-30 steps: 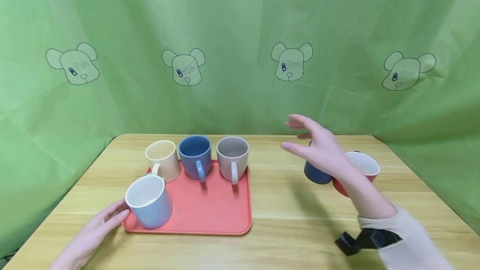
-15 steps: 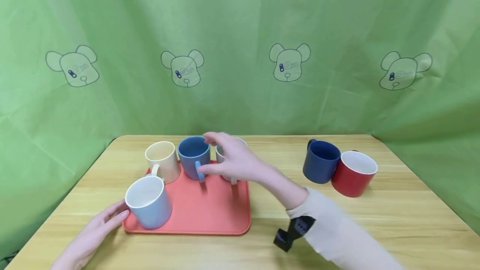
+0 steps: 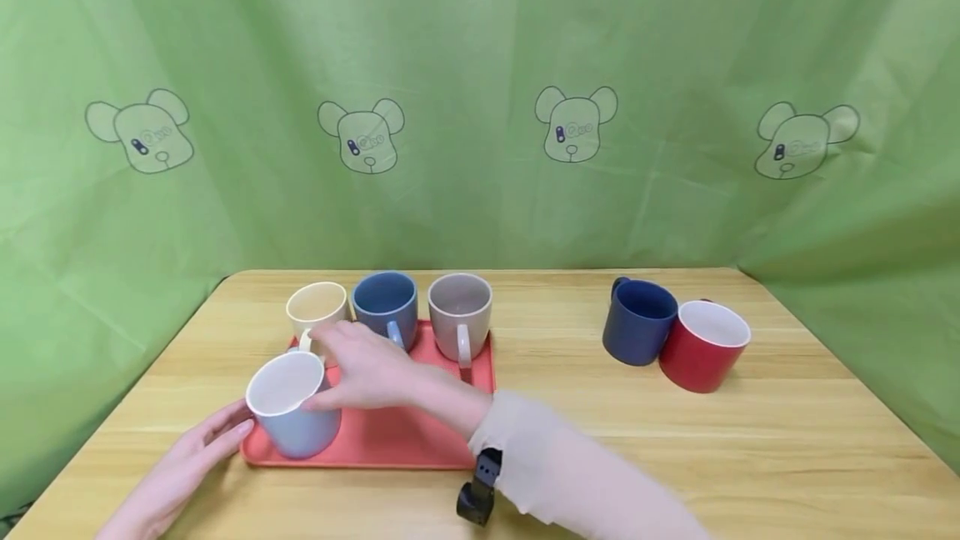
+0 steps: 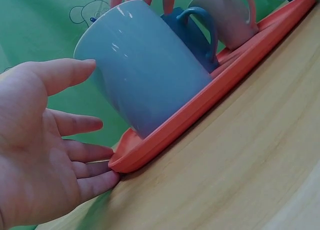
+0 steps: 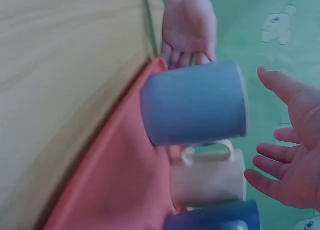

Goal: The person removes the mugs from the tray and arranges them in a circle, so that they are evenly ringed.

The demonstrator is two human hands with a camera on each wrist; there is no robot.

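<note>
A light blue mug (image 3: 300,430) with a white inside stands upright on the front left corner of the red tray (image 3: 397,444). Beside that corner is my left hand (image 3: 183,469); in the left wrist view its lower fingertips (image 4: 107,179) touch the tray's edge, thumb apart from the mug. My right hand (image 3: 367,369) reaches across the tray to the mug's right side, thumb and fingers spread around its rim. The right wrist view shows a gap between this hand (image 5: 290,140) and the light blue mug (image 5: 195,104).
Along the tray's back stand a cream mug (image 5: 207,182), a blue mug (image 3: 382,298) and a grey mug (image 3: 448,332). Farther right on the wooden table (image 3: 570,407), a navy mug (image 3: 636,336) and a red mug (image 3: 697,361) stand side by side. A green curtain (image 3: 480,215) hangs behind.
My right hand has swept left from near the navy and red mugs, over the grey mug, to the light blue mug. My left hand has stayed at the tray corner.
</note>
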